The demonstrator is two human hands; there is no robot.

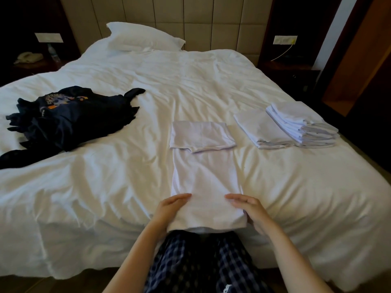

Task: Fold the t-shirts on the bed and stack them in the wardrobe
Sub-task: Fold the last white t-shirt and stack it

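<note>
Your left hand (169,210) and right hand (254,212) both hold the near end of the white shirt (205,176). The left grip is closed on the near left corner, with part of the hand on top and the rest hidden under the cloth. The right grip holds the near right corner, with its fingers laid over the top and the edge tucked into the hand.

The shirt lies on the bed (190,81) as a long narrow strip running away from you. Its far end is folded back on itself into a wider flap. Its near hem reaches the bed's edge, just above your checked trousers (201,261).

To your right, well apart from the shirt, a stack (302,123) of folded white pieces sits near the bed's right edge. It partly rests on a flatter folded piece (258,129) beside it.

To your left, a dark pile (69,121) of unfolded shirts lies crumpled, and the top one shows a coloured print.

A pillow (143,35) rests at the far end against the padded headboard (190,15). On the far left nightstand you can make out a phone (27,57) and a bottle (51,52). On the far right, a cable (283,52) hangs from a wall socket (284,40).
</note>
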